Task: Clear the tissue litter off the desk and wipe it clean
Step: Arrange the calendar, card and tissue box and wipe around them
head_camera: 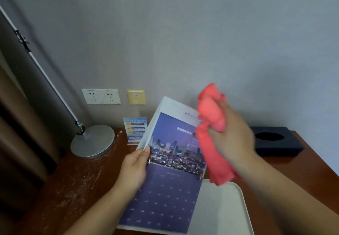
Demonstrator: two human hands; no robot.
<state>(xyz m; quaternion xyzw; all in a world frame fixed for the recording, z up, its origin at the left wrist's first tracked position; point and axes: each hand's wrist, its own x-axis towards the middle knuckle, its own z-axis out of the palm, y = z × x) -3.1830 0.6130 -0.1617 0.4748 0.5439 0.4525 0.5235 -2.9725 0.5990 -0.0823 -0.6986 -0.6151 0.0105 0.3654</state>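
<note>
My left hand [134, 168] grips the left edge of a ring-bound desk calendar [170, 176] with a night city photo and holds it tilted up above the brown desk [77, 183]. My right hand [231, 139] clutches a bunched pink-red cloth [211, 124] against the calendar's upper right part. The cloth's tail hangs down over a white tray [223, 209]. No tissue litter shows in view. Plastic film with pale smears covers the desk's left part.
A floor-style lamp with a round silver base [92, 141] stands at the desk's back left, its pole leaning left. A small blue info card [134, 130] stands by the wall under the sockets. A dark tissue box [275, 141] sits at the back right.
</note>
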